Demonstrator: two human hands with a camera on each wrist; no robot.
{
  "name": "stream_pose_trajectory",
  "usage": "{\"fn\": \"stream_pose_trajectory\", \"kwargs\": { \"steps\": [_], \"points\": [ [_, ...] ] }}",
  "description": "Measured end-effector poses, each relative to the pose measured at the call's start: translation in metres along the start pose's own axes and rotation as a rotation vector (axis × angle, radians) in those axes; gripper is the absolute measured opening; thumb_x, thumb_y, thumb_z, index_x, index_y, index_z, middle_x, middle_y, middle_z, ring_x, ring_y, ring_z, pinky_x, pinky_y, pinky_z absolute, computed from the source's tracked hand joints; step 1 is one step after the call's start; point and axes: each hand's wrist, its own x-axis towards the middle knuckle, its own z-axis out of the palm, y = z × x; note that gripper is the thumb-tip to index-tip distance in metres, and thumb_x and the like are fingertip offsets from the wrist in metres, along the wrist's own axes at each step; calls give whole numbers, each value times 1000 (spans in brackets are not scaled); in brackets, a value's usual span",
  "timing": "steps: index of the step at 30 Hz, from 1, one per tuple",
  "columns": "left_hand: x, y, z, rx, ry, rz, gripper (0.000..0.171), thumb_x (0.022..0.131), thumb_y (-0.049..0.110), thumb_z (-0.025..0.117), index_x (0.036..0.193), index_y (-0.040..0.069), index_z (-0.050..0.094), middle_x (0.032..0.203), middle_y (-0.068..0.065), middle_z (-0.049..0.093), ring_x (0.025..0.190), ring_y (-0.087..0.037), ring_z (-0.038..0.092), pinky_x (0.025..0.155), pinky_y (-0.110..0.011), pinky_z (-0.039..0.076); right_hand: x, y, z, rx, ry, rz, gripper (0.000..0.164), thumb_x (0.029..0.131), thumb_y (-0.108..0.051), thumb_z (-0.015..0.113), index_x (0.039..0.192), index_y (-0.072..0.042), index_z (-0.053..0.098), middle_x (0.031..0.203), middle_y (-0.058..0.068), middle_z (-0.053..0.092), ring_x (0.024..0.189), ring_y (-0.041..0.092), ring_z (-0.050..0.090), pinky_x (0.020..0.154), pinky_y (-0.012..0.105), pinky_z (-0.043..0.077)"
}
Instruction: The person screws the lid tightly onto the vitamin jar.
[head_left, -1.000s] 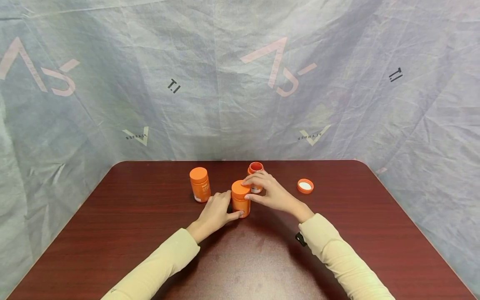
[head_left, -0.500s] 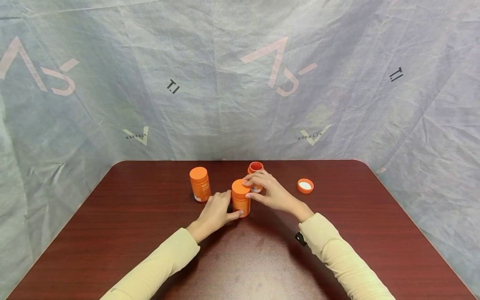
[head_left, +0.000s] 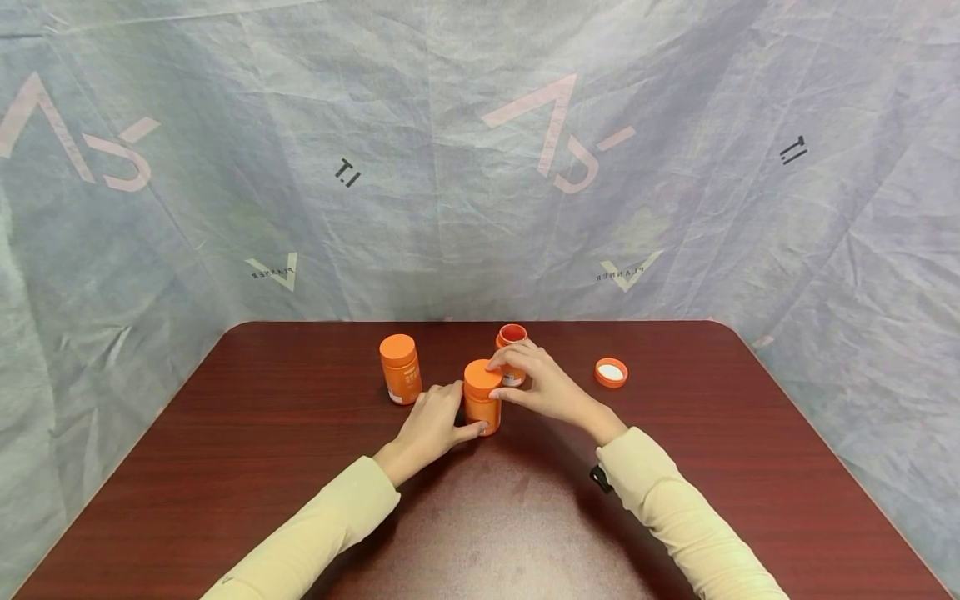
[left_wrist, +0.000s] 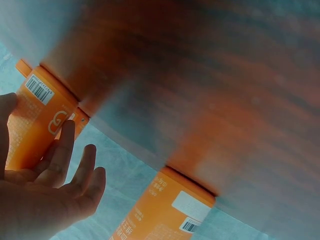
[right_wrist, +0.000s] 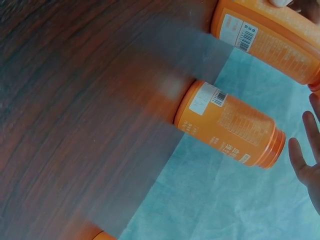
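Observation:
Near the middle of the table, an orange plastic bottle (head_left: 482,412) stands upright under its ribbed orange lid (head_left: 481,375). My left hand (head_left: 429,427) holds the bottle's body low down, thumb at the front and fingers on the far left side. At the lid, my right hand (head_left: 546,390) grips the rim between thumb and fingers. Just behind is a second bottle, uncapped (head_left: 513,335), its red inside showing; the right wrist view shows its threaded neck and labelled side (right_wrist: 225,122). The left wrist view also shows the held bottle (left_wrist: 37,120) with its barcode.
A third orange bottle (head_left: 401,377), lid on, stands left of my left hand. To the right, a loose orange lid (head_left: 611,372) lies with its white inside up. The dark red-brown table (head_left: 750,467) ends at a hanging grey cloth (head_left: 442,208).
My right fingertips shift very slightly at the lid's rim. The left hand, the bottles and the loose lid stay in place.

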Motion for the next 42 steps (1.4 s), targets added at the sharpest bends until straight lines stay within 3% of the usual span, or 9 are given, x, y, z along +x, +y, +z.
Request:
{"fn": "stream_pose_trajectory", "kwargs": {
  "steps": [9, 14, 20, 26, 35, 42],
  "points": [
    [0, 1, -1, 2, 3, 5, 52, 75, 47, 69, 107, 8, 55, 91, -5, 63, 85, -26, 57, 79, -44, 44, -2, -1, -4, 27, -72, 6, 38, 82, -21, 67, 118, -11, 59, 119, 4, 58, 118, 23, 46, 101, 47, 29],
    [0, 1, -1, 17, -3, -3, 52, 76, 48, 68, 105, 8, 56, 87, -4, 62, 85, -26, 57, 79, -43, 44, -3, -2, -4, 46, -126, 38, 36, 86, -19, 62, 122, -13, 57, 126, 5, 56, 123, 25, 42, 102, 51, 26],
    [-1, 1, -1, 9, -8, -4, 53, 76, 48, 68, 108, 7, 55, 90, -5, 63, 87, -27, 58, 80, -44, 44, -2, -1, -3, 31, -65, -8, 32, 82, -18, 67, 113, -10, 62, 116, 5, 60, 114, 22, 49, 101, 49, 30],
    [-1, 1, 0, 6, 3, 6, 53, 76, 47, 69, 108, 7, 55, 92, -5, 64, 89, -28, 58, 81, -45, 44, -2, 0, -3, -8, -19, 6, 32, 77, -21, 73, 105, -11, 63, 107, 1, 60, 102, 15, 50, 88, 41, 37],
    [-1, 1, -1, -1, 2, -3, 51, 75, 47, 69, 106, 9, 55, 90, -4, 63, 88, -27, 58, 80, -44, 43, 0, 0, -1, 11, -77, -29, 41, 81, -19, 68, 120, -8, 57, 119, 4, 59, 116, 22, 47, 96, 44, 34],
    [0, 1, -1, -1, 4, -3, 50, 75, 47, 69, 105, 9, 56, 88, -4, 63, 87, -27, 58, 78, -43, 43, 1, -2, -2, 2, -84, 22, 37, 80, -22, 70, 114, -10, 60, 112, 1, 60, 112, 17, 48, 94, 42, 35]
  ]
}}
